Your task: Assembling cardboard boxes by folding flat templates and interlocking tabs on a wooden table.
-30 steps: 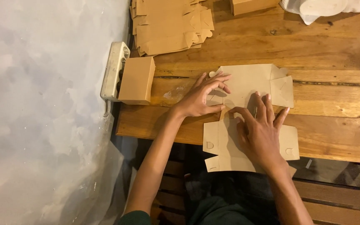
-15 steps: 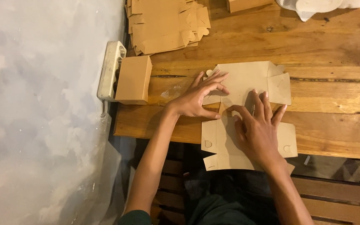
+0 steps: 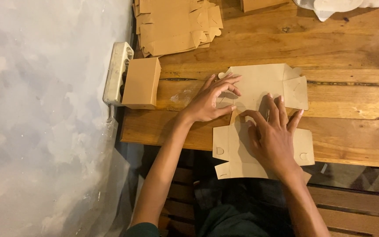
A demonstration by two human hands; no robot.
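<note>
Flat brown cardboard box blank (image 3: 259, 83) lying on the wooden table (image 3: 352, 52), its near part hanging over the table's front edge. Left hand (image 3: 211, 101) resting on the blank's left side, fingers fanned out and pressing down. Right hand (image 3: 273, 136) laid palm-down on the middle of the blank, fingers straight and slightly apart, tips at what looks like a fold line, though the crease itself is hard to make out. Nothing pinched by either hand.

Just left of the left hand, 1 folded brown box (image 3: 141, 82), touching a white power strip (image 3: 116, 72) at the table's edge. Farther back, a stack of flat blanks (image 3: 176, 24). At the top right corner, a bit of white plastic (image 3: 334, 6).
</note>
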